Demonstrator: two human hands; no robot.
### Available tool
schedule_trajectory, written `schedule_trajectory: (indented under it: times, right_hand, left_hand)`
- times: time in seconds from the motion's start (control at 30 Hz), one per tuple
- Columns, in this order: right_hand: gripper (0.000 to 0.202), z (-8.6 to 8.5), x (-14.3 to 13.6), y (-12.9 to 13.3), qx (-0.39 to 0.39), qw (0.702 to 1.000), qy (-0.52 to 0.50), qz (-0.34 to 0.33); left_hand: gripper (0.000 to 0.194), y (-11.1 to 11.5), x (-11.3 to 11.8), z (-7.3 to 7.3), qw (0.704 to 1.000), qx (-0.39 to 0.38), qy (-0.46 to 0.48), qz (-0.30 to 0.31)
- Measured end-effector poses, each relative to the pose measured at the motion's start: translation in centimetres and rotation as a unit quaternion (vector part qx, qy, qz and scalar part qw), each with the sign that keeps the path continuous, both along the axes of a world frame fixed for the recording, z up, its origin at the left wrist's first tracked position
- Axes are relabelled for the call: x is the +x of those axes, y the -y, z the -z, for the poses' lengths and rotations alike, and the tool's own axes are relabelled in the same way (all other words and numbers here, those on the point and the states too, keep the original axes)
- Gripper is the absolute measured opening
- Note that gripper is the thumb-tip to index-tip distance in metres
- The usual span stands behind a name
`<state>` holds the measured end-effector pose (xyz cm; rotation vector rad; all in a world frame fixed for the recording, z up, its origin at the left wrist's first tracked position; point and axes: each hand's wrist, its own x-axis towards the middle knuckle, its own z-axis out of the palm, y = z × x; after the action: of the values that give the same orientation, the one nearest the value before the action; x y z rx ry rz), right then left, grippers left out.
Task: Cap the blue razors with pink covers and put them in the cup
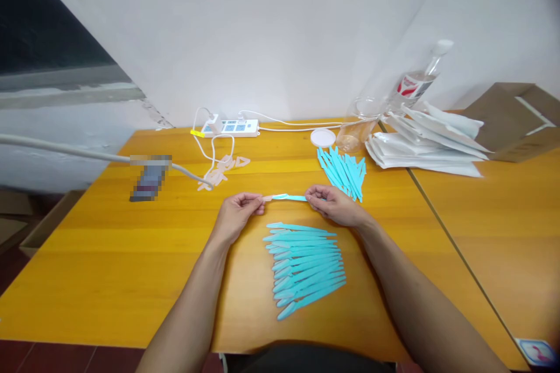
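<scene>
Between my two hands a thin turquoise stick (293,197) lies level above the table. My right hand (330,204) pinches its right end. A small pale pink piece (268,199) at the stick's left end is pinched in the fingertips of my left hand (240,214). Just below the hands, a column of similar turquoise sticks (308,262) lies side by side on the wooden table (175,268). A looser pile of turquoise sticks (342,172) is beyond my right hand. Several pale pink pieces (219,173) lie beyond my left hand.
A white power strip (236,127) with cables stands by the wall. A phone-like object (151,179) is at left. To the right are a round white lid (322,137), a clear container (352,134), a bottle (415,86), white packets (424,143) and a cardboard box (511,122).
</scene>
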<state>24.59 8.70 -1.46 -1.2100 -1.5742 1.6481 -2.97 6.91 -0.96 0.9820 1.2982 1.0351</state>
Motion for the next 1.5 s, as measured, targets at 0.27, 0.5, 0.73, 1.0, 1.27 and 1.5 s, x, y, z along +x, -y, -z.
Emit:
schedule_trajectory:
  times: [0.27,0.5,0.73,1.0,1.27,1.5]
  right_hand:
    - [0.033,-0.9,0.1,0.2,0.091,0.991,0.096,-0.031]
    - [0.026,-2.8,-0.1,1.2,0.191,0.954,0.160,-0.169]
    - [0.033,-2.2,2.4,0.0,0.248,0.841,0.422,0.230]
    - [0.041,-0.7,4.0,-1.3,0.173,0.791,0.528,0.256]
    - [0.037,-1.3,3.6,-1.3,0.249,0.795,0.445,0.329]
    - [0.034,-1.3,2.0,-0.1,0.093,0.988,0.064,0.101]
  left_hand:
    - [0.034,0.8,1.0,-1.0,0.975,0.048,-0.160,0.147]
    - [0.020,1.3,-0.9,-1.6,0.922,0.129,-0.231,0.283]
    - [0.028,0.9,-1.1,-1.6,0.934,0.148,-0.251,0.206]
    - [0.034,-1.4,-7.4,-0.4,0.906,0.171,-0.374,-0.097]
    - [0.035,-1.7,-11.2,-0.1,0.835,0.154,-0.501,-0.166]
    - [0.037,-1.5,-13.2,0.8,0.812,0.141,-0.555,-0.118]
